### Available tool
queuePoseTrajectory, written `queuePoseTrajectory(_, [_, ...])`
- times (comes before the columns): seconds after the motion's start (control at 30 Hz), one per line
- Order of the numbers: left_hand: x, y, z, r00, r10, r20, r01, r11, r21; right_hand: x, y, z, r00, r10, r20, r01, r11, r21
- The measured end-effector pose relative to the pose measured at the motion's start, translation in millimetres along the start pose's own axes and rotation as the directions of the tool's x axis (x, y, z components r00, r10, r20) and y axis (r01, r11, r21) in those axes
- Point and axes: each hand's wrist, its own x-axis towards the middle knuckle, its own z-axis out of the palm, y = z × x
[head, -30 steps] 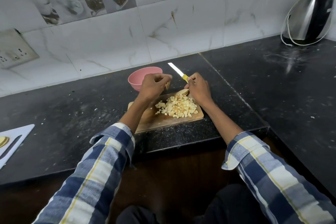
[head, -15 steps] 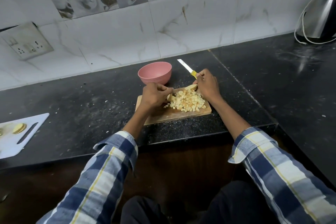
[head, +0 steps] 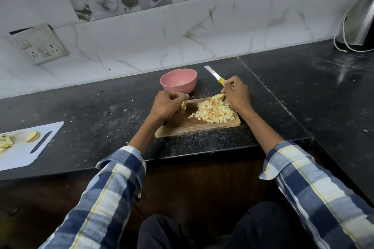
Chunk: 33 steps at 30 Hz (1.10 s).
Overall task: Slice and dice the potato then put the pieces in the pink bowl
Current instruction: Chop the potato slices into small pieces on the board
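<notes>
A pile of diced potato (head: 214, 113) lies on the right half of the wooden cutting board (head: 182, 128). My left hand (head: 167, 104) pinches a thin potato slice (head: 183, 104) upright over the board's left part. My right hand (head: 235, 95) grips the yellow handle of a knife (head: 215, 76), whose blade points up and away over the counter. A stack of uncut potato slices (head: 219, 96) sits at the board's far edge beside my right hand. The pink bowl (head: 178, 80) stands empty just behind the board.
A white cutting board (head: 24, 151) with potato pieces (head: 32, 136) lies at the left on the black counter (head: 91, 119). An electric kettle (head: 362, 26) with its cord stands at the far right. A wall socket (head: 40, 46) is on the tiled backsplash.
My left hand has drawn a potato slice left, away from the pile, and now holds it upright. The right hand keeps its grip on the knife. The camera has shifted, revealing more of the left.
</notes>
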Motion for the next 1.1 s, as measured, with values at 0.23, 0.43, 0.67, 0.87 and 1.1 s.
queuePoseTrajectory(0.23, [-21,-18,4,0.995,0.085,-0.052,-0.072,0.974,0.214,-23,-23,-8,0.988,-0.094,-0.121,0.096,0.995,0.003])
queuePoseTrajectory(0.43, [-19,-34,6,0.988,0.114,-0.104,-0.08,0.954,0.289,-59,-64,-9,0.967,-0.253,0.019,0.252,0.95,-0.186])
queuePoseTrajectory(0.67, [-32,-32,-9,0.987,0.163,-0.017,-0.157,0.97,0.187,-75,-89,3,0.962,-0.214,0.168,0.266,0.869,-0.418])
queuePoseTrajectory(0.87, [-44,-32,-16,0.97,0.24,0.046,-0.244,0.963,0.112,-83,-94,14,0.965,-0.181,0.191,0.248,0.867,-0.433])
queuePoseTrajectory(1.1, [-34,-47,-7,0.974,0.224,-0.037,-0.212,0.954,0.212,-91,-91,27,0.968,-0.157,0.194,0.228,0.872,-0.433])
